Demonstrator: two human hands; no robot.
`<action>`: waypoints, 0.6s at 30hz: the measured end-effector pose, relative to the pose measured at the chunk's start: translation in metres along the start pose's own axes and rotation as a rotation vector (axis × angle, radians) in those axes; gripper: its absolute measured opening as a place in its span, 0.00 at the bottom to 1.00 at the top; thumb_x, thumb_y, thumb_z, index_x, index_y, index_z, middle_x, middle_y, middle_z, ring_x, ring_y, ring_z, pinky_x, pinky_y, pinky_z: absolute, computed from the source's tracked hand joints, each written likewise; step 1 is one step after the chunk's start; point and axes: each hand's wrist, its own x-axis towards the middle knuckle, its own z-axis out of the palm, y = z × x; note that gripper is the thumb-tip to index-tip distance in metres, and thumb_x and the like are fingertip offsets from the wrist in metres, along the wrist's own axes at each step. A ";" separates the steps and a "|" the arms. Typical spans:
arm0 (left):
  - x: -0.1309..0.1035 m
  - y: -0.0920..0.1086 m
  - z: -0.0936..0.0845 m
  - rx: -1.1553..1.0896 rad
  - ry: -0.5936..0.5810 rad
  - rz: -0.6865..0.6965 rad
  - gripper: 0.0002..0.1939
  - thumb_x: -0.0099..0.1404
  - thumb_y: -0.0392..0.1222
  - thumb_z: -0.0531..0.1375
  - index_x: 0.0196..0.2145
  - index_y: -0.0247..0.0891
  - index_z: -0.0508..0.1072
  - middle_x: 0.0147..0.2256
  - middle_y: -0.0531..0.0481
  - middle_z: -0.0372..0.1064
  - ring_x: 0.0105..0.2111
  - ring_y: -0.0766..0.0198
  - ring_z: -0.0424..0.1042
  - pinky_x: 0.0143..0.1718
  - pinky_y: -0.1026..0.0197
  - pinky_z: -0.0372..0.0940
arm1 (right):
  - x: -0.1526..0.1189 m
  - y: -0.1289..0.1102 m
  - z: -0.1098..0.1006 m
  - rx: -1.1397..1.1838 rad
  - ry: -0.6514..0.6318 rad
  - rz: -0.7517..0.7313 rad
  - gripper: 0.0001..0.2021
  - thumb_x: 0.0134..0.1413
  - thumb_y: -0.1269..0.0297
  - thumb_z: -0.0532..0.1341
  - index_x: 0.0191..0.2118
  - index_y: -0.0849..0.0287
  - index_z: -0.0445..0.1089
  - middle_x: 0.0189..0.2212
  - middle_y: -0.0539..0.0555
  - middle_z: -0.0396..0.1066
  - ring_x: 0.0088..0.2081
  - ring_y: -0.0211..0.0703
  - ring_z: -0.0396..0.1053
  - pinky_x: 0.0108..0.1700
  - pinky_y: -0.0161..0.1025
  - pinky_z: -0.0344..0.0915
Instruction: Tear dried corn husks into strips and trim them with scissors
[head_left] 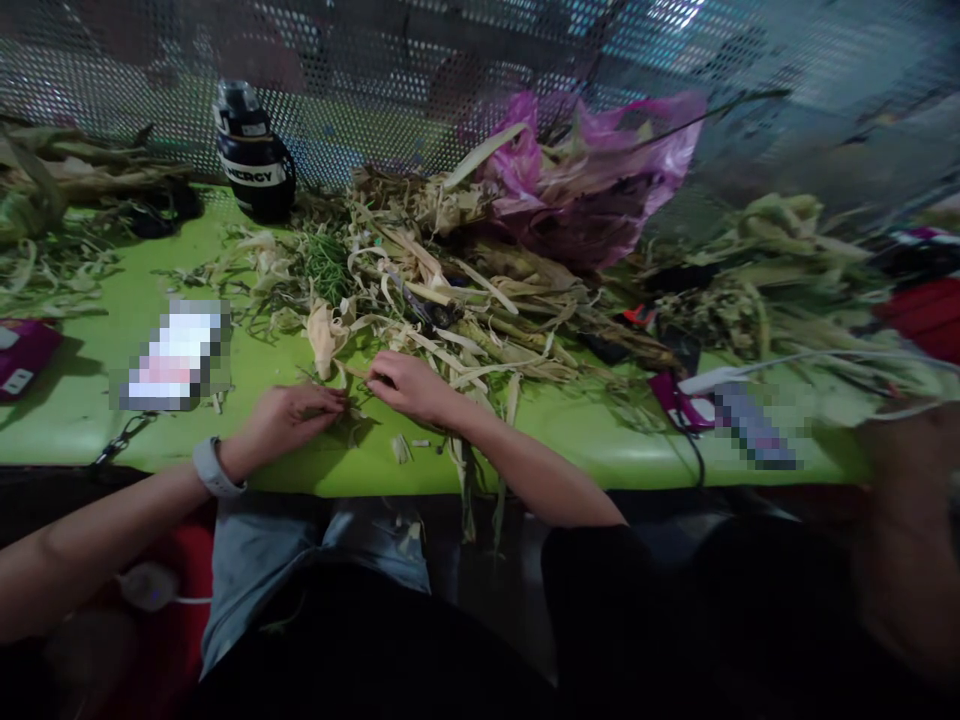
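My left hand (304,412), with a pale watch band on its wrist, is closed in a pinch just above the green tabletop (300,460). What its fingertips hold is too small to make out. To the right, my right hand (411,388) has its fingers curled round a thin yellowish plant strip (352,373) that points toward the left hand. A pale dried husk (325,340) lies just beyond both hands. Behind it spreads a heap of dry husks and stalks (480,290), with a tuft of green sprigs (326,262). Small scraps (401,448) lie near my right wrist.
A dark bottle (255,165) stands at the back left. A blurred-out phone (176,350) lies left of my hands, another phone (754,425) at right. A pink plastic bag (600,190) rests behind the heap, before a perforated metal screen (390,90). Another person's arm (911,500) reaches in at right.
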 end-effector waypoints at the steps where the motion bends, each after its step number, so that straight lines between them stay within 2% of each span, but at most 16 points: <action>1: 0.006 -0.002 0.001 -0.020 -0.040 0.024 0.11 0.67 0.40 0.58 0.38 0.34 0.79 0.42 0.43 0.79 0.47 0.57 0.77 0.50 0.55 0.71 | 0.000 0.002 -0.001 0.000 0.014 0.008 0.08 0.60 0.67 0.53 0.34 0.62 0.67 0.35 0.56 0.66 0.37 0.43 0.62 0.40 0.38 0.56; 5: 0.029 -0.010 0.005 -0.062 -0.146 0.178 0.10 0.66 0.37 0.57 0.37 0.33 0.78 0.43 0.40 0.78 0.47 0.58 0.77 0.48 0.58 0.71 | 0.000 0.008 -0.009 -0.014 0.087 0.060 0.08 0.60 0.65 0.53 0.34 0.62 0.66 0.34 0.57 0.66 0.37 0.43 0.62 0.41 0.40 0.57; 7: 0.033 -0.007 0.006 -0.062 -0.163 0.199 0.10 0.67 0.36 0.56 0.37 0.34 0.78 0.43 0.40 0.78 0.48 0.59 0.76 0.49 0.58 0.71 | -0.002 0.010 -0.016 -0.015 0.090 0.055 0.08 0.59 0.65 0.53 0.33 0.61 0.66 0.34 0.56 0.65 0.37 0.43 0.61 0.41 0.40 0.56; 13: 0.024 0.021 0.007 -0.007 -0.212 0.264 0.11 0.69 0.33 0.54 0.39 0.34 0.77 0.43 0.41 0.78 0.49 0.61 0.75 0.50 0.59 0.71 | -0.013 0.003 -0.046 0.174 -0.204 -0.144 0.07 0.59 0.65 0.55 0.32 0.60 0.66 0.31 0.52 0.65 0.33 0.38 0.61 0.39 0.37 0.57; 18: 0.034 0.025 0.007 0.044 -0.257 0.311 0.14 0.69 0.31 0.51 0.40 0.33 0.77 0.45 0.38 0.77 0.48 0.59 0.75 0.50 0.58 0.70 | -0.015 0.004 -0.055 0.179 -0.191 -0.145 0.08 0.61 0.63 0.54 0.34 0.61 0.67 0.32 0.54 0.66 0.34 0.39 0.62 0.40 0.38 0.58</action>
